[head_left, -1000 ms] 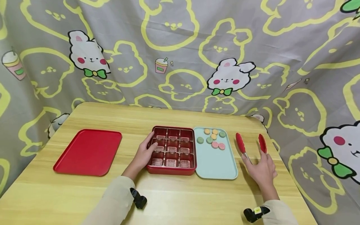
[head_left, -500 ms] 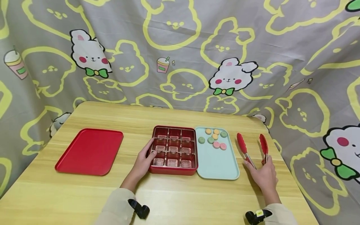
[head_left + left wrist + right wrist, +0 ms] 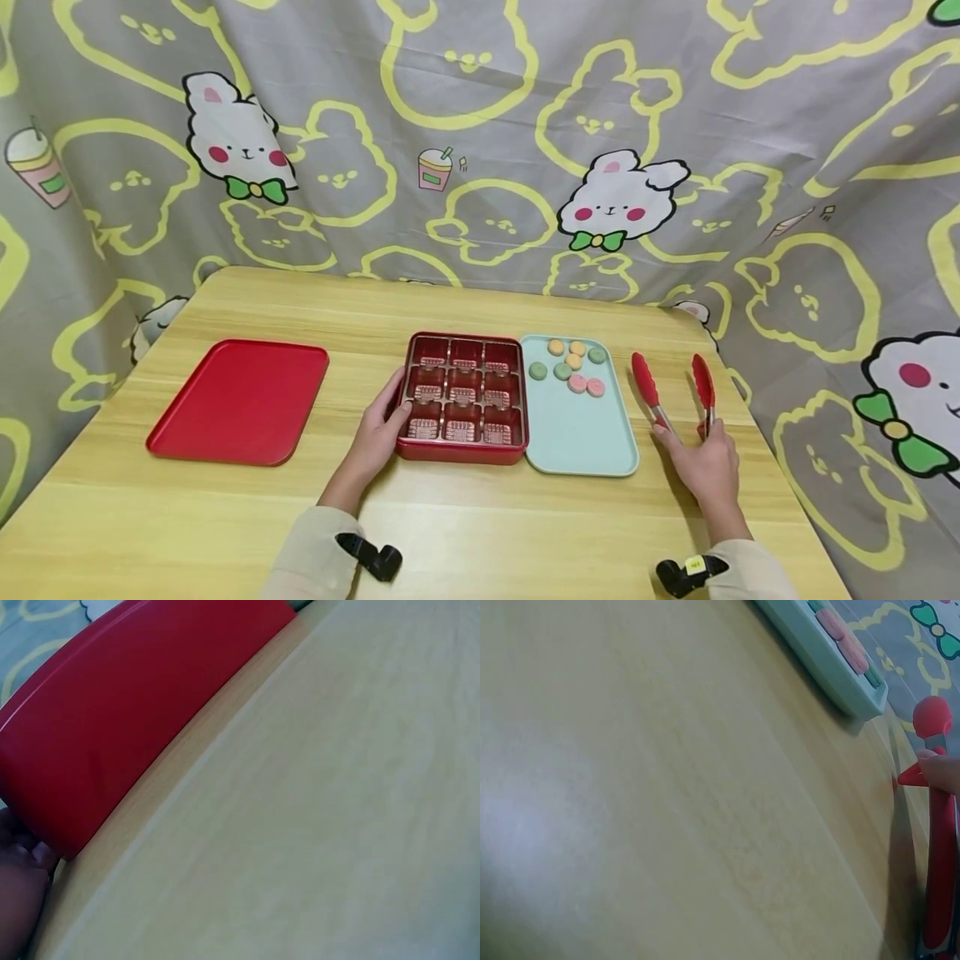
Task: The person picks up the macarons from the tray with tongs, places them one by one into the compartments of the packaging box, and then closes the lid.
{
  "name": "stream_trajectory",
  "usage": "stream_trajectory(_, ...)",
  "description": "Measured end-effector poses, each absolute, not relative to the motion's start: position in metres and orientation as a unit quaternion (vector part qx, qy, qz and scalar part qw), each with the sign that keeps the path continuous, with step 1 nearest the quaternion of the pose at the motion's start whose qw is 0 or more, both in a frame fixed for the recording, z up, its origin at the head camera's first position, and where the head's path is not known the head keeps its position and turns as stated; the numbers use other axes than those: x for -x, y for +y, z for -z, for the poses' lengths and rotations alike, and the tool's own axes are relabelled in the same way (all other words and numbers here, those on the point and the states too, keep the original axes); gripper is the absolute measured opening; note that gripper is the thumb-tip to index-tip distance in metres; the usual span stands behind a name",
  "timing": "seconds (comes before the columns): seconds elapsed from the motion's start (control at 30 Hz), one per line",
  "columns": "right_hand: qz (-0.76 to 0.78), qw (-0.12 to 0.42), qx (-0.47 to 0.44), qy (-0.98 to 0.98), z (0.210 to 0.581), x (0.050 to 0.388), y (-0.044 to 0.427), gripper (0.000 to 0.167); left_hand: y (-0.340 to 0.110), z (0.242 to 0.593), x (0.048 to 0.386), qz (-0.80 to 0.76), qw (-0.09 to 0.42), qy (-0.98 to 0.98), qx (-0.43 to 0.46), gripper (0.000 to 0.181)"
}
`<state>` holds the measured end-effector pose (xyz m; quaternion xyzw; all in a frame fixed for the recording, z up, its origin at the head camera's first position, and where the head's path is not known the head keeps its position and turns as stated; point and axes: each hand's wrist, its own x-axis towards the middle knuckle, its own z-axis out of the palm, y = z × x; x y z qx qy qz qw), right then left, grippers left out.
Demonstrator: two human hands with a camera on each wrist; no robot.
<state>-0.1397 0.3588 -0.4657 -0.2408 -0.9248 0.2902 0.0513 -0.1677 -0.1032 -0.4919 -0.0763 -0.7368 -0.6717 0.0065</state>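
Note:
My left hand (image 3: 377, 433) holds the left side of a square red box (image 3: 461, 452), its thumb on the rim and its fingers along the outer wall. Inside the box sits a dark red insert (image 3: 462, 387) with several bare square compartments. My right hand (image 3: 705, 467) grips red-tipped tongs (image 3: 703, 382), their arms spread apart, above the table right of a pale green tray (image 3: 581, 437). On the tray's far half lie several small round pieces like macarons: yellow (image 3: 573, 362), green (image 3: 537, 371) and pink (image 3: 577, 383). Nothing is between the tong tips.
A flat red lid or tray (image 3: 240, 404) lies apart on the left of the wooden table (image 3: 465, 533). The green tray touches or nearly touches the box's right side. A grey patterned curtain (image 3: 487, 142) hangs behind the table and along both sides.
My left hand has slid a little toward the near end of the box's left side. My right hand has shifted slightly on the tongs, which stay spread. Box, tray and pieces look unmoved.

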Motion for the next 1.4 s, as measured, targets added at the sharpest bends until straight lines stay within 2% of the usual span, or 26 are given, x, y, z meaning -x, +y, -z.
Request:
stream_trajectory(0.3, -0.295, 0.049, 0.237, -0.924, 0.464, 0.137, 0.361, 0.096, -0.102, 0.473, 0.162, 0.674, -0.017, -0.735, 0.073, 0.056)
stream_trajectory(0.53, -0.294, 0.034, 0.227, -0.928, 0.459, 0.135, 0.362, 0.094, -0.100, 0.458, 0.155, 0.663, -0.019, -0.745, 0.066, 0.056)
stream_trajectory(0.73, -0.273, 0.034, 0.197, -0.941, 0.450, 0.132, 0.361, 0.076, -0.100, 0.458, 0.155, 0.671, -0.022, -0.739, 0.062, 0.056)
stream_trajectory(0.87, -0.251, 0.027, 0.170, -0.953, 0.441, 0.129, 0.357, 0.078, -0.101, 0.464, 0.157, 0.674, -0.020, -0.736, 0.062, 0.056)
stream_trajectory(1.07, -0.237, 0.011, 0.123, -0.963, 0.431, 0.124, 0.351, 0.090, -0.103, 0.493, 0.166, 0.672, -0.003, -0.738, 0.064, 0.057)
stream_trajectory(1.17, -0.229, -0.004, 0.102, -0.968, 0.427, 0.122, 0.348, 0.095, -0.102, 0.494, 0.167, 0.673, -0.002, -0.737, 0.063, 0.057)
stream_trajectory(1.4, -0.203, -0.014, 0.053, -0.978, 0.416, 0.122, 0.339, 0.087, -0.102, 0.491, 0.167, 0.675, -0.006, -0.736, 0.057, 0.057)
